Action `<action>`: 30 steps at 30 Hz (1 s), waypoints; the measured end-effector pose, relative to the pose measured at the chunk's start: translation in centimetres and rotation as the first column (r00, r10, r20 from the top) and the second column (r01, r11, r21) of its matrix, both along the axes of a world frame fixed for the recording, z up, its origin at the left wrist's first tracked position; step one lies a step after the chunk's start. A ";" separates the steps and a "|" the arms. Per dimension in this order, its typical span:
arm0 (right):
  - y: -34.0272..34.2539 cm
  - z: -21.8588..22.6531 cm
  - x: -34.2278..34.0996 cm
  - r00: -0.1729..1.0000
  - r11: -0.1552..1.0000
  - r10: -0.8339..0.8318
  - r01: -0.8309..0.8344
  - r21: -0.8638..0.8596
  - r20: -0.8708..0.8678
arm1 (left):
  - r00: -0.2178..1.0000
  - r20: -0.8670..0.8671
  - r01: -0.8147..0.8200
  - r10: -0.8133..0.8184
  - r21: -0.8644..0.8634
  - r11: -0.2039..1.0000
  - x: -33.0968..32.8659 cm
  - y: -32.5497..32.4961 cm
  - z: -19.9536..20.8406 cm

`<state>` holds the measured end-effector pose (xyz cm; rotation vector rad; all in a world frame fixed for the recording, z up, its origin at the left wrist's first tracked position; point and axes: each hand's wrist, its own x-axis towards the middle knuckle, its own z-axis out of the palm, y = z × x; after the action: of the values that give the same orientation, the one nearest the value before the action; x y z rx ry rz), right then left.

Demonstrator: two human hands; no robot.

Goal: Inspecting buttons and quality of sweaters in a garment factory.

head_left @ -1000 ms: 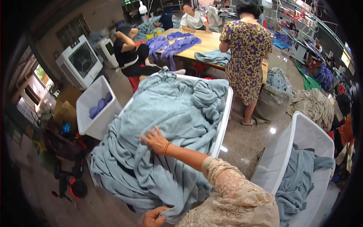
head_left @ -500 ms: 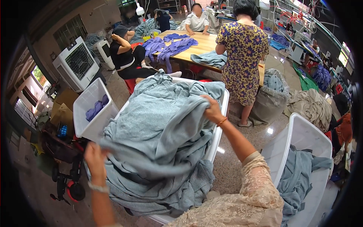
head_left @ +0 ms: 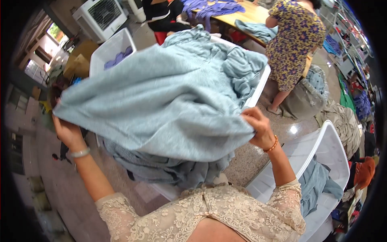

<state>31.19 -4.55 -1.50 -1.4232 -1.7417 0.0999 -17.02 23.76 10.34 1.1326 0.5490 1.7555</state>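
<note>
A pale blue-grey knitted garment (head_left: 161, 109) is stretched wide between my hands, above the heap. My left hand (head_left: 69, 132), with a pale bangle at the wrist, grips its left corner; part of the fingers is behind the cloth. On the right side my right hand (head_left: 259, 127), wearing an orange bead bracelet, pinches the other edge. Beneath the spread cloth lies a pile of similar knitted garments (head_left: 242, 68) in a white plastic bin (head_left: 260, 86). The garment hides most of the pile's middle.
At right stands a white bin (head_left: 300, 153) holding blue-grey garments. Another white bin (head_left: 100, 52) with purple cloth is at far left. A person in a floral dress (head_left: 294, 36) stands beside the wooden table (head_left: 254, 14), near a stuffed clear sack (head_left: 308, 97).
The garment has gone from bunched and blurred to spread out between my hands. My left hand has moved outward to the left and up, my right hand somewhat right and lower; the view has tilted downward.
</note>
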 end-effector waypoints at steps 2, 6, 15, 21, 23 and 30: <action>-0.7 -1.5 -3.0 0.989 0.976 0.149 -0.148 -0.161 -0.003 | 0.984 -0.121 -0.134 0.128 -0.041 0.990 -6.6 -2.3 -5.7; -0.8 -5.1 -8.5 0.922 0.849 0.383 -0.330 -0.414 0.052 | 0.507 -0.856 -0.745 0.099 -0.378 0.550 -11.5 -8.0 -15.1; 2.4 -2.9 -11.4 0.863 0.717 0.502 -0.385 -0.581 0.048 | 0.032 -0.948 0.446 -0.317 -0.270 0.853 7.0 -21.5 -19.5; 2.1 -0.4 -10.1 0.873 0.648 0.484 -0.403 -0.646 -0.059 | 0.186 -0.732 0.426 -0.655 -0.541 0.725 6.2 -21.8 -17.0; 1.6 -0.2 -9.0 0.864 0.497 0.496 -0.361 -0.789 -0.083 | 0.147 -0.724 0.409 -0.674 -0.575 0.708 3.4 -22.1 -15.0; 2.6 -1.5 -1.7 0.928 0.403 0.303 -0.332 -0.853 -0.218 | 0.338 -0.435 0.173 -0.835 -0.843 0.510 -2.7 -22.8 -14.1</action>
<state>29.48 -1.97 -2.95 -1.7017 -2.0040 1.4473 -19.71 0.98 -3.76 1.3157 1.0901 0.1628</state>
